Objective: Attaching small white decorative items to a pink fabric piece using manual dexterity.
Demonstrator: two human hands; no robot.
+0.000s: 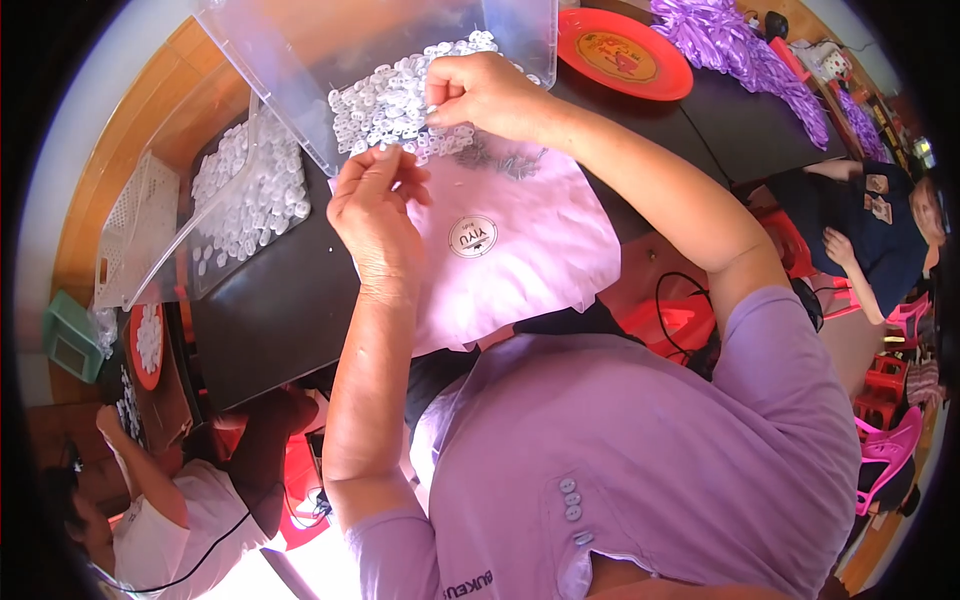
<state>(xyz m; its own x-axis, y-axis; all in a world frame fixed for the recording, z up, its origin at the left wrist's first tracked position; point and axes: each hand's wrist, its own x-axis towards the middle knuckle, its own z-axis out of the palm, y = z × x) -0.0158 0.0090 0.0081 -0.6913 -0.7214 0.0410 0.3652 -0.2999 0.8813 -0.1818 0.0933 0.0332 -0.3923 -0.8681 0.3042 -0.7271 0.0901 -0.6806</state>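
A heap of small white plastic pieces (385,105) lies at the near side of a clear plastic tub (300,60). My left hand (378,215) is closed in a pinch just below the heap, with a small white piece showing at its thumb and fingertip. Over the right part of the heap, my right hand (490,95) has its thumb and fingers pinched together; whatever they hold is too small to make out. Small grey metal-looking bits (500,160) are scattered on a pink cloth (520,250), which spreads from the table's edge toward my lap.
Another clear bin (165,260) with white pieces stands left on the black table (265,340). At the back right are a red plate (640,60) and purple strips (745,60). One person (190,510) sits lower left, another (880,225) at right.
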